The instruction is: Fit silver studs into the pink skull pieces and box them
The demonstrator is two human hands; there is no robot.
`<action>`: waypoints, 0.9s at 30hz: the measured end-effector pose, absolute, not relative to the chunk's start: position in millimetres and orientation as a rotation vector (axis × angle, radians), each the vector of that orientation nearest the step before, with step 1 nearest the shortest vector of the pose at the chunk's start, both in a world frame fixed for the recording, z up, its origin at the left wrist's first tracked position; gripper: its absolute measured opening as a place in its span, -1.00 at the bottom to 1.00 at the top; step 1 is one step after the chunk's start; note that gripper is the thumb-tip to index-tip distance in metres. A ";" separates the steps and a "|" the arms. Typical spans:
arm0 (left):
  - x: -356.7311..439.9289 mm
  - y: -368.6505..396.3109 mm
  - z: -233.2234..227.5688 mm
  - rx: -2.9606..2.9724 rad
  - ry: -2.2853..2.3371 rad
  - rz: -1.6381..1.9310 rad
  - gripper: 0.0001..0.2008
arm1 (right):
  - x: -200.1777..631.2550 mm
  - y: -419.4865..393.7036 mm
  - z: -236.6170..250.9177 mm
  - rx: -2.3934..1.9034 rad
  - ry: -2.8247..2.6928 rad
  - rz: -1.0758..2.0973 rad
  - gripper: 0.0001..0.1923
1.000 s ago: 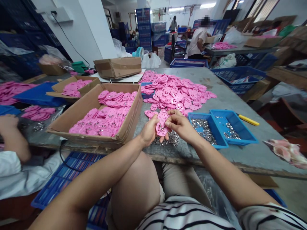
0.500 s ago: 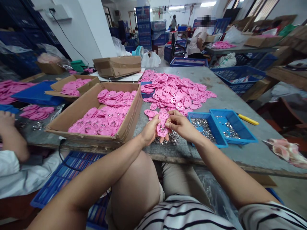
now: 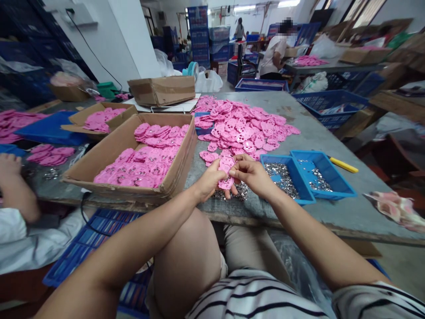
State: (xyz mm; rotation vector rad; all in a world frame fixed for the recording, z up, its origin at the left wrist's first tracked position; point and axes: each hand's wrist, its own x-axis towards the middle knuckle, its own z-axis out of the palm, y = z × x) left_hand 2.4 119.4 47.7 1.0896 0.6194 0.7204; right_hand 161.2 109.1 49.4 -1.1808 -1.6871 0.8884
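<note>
Both hands barely shifted, tilting the pink piece (image 3: pixel 226 172) flatter.
Left hand (image 3: pixel 209 181) gripped it; right hand (image 3: pixel 251 173) pinched its edge.

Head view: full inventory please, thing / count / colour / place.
pink piece in hand: one, pink, held between both hands above the table edge
loose pink pieces: a heap, pink, mid table beyond the hands
big cardboard box: one, brown, left of the hands, holds pink pieces
small metal parts: a pile, silver, on the table under the hands
blue trays: two, blue, right of the hands, with metal parts inside
yellow tool: one, yellow, beyond the trays
closed carton: one, brown, far left of table
table: one, grey
co-worker's hand: one, far left
person in white top: one, seated in background
left hand: grips the piece
right hand: fingers pinch the piece's top
</note>
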 end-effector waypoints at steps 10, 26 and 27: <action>4.3 119.8 45.3 1.184 0.679 0.769 -0.51 | 160.5 106.7 48.9 -1.205 -1.766 0.795 -0.78; 5.4 111.7 57.9 1.164 0.722 0.788 -0.55 | 147.7 139.6 14.7 -1.100 -0.928 0.752 -0.70; 6.0 112.1 58.7 1.150 0.722 0.809 -0.55 | 148.7 144.1 11.0 -1.117 -0.909 0.743 -0.69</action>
